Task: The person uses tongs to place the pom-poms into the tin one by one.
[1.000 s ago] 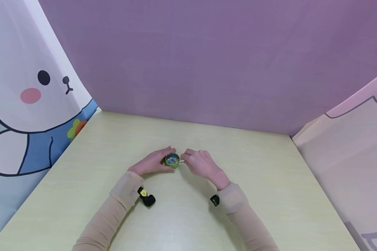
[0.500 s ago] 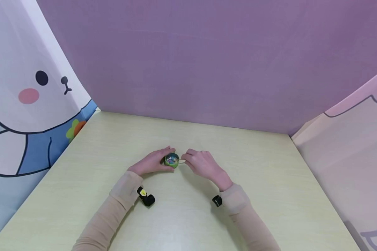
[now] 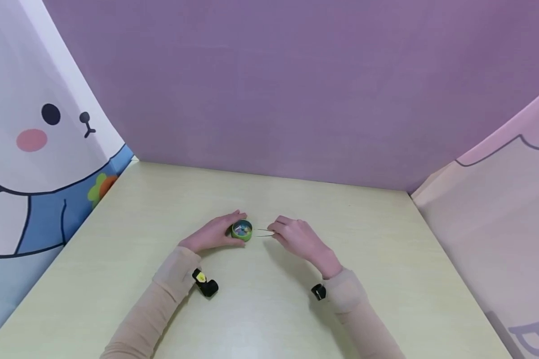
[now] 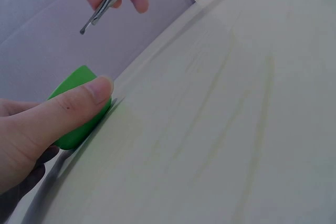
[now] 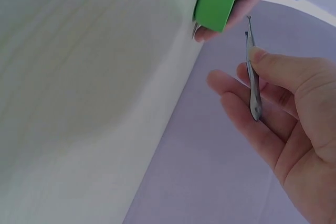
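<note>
A small round green cup (image 3: 242,230) stands on the table, with blue and other coloured bits showing inside it from above. My left hand (image 3: 215,232) grips its side; in the left wrist view the thumb lies along the green wall (image 4: 73,80). To the cup's right, my right hand (image 3: 298,239) pinches a pair of metal tweezers (image 5: 254,87) between thumb and fingers. The two tweezer arms are spread apart, their tips pointing at the cup with a short gap before its rim. Nothing shows between the tips.
The pale wooden table (image 3: 251,309) reaches back to a purple cloth wall (image 3: 296,89). A cartoon-printed curtain (image 3: 49,164) borders the left side, a pale curtain (image 3: 485,224) the right. Black wrist devices hang at both cuffs.
My right hand has drawn back to the right, taking the tweezers out of the cup; their arms have spread apart. My left hand keeps its grip on the cup.
</note>
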Available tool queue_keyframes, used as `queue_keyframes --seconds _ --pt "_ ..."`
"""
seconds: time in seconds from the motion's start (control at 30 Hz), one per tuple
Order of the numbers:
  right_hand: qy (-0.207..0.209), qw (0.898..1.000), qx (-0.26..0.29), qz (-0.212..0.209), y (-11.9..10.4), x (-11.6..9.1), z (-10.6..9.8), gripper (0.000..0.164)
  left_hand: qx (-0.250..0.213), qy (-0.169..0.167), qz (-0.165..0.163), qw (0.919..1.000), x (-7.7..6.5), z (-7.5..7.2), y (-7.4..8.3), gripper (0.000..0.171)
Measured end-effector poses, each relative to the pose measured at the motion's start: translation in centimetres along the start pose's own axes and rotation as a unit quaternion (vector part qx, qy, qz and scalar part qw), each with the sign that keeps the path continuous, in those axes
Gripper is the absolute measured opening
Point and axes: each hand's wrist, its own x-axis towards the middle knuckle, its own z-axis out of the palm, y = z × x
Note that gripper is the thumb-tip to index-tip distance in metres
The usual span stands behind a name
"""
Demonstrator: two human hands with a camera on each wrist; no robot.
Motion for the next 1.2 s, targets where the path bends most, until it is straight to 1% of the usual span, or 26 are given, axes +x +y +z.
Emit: queue_keyframes --seconds 0.17,0.33,0.5,0.8,1.0,1.2 --pt "0.006 1.000 -0.012 0.016 0.6 -1.1 0.0 0.013 0.002 0.003 0.001 1.0000 -0.2 -0.1 0.0 0.089" --pt "0.011 0.998 -0.028 0.049 0.8 -2.1 -0.4 0.015 0.009 0.004 -0.002 1.0000 -0.4 -0.1 0.0 0.090" --pt "0.023 0.996 -0.040 0.076 0.9 -3.0 -1.0 0.015 0.001 0.003 -0.007 1.0000 -0.6 -0.3 0.2 0.090" --pt "0.040 0.991 -0.011 0.127 1.1 -3.7 -1.5 0.013 0.007 0.010 -0.004 0.9999 -0.6 0.0 -0.4 0.090" --pt "0.040 0.989 -0.006 0.140 1.2 -4.2 -1.4 0.010 0.004 0.010 0.003 0.9999 -0.4 -0.1 -0.3 0.090" --pt "0.044 0.988 -0.014 0.146 1.3 -4.5 -1.2 0.010 0.006 0.002 0.001 1.0000 -0.2 0.0 -0.1 0.090"
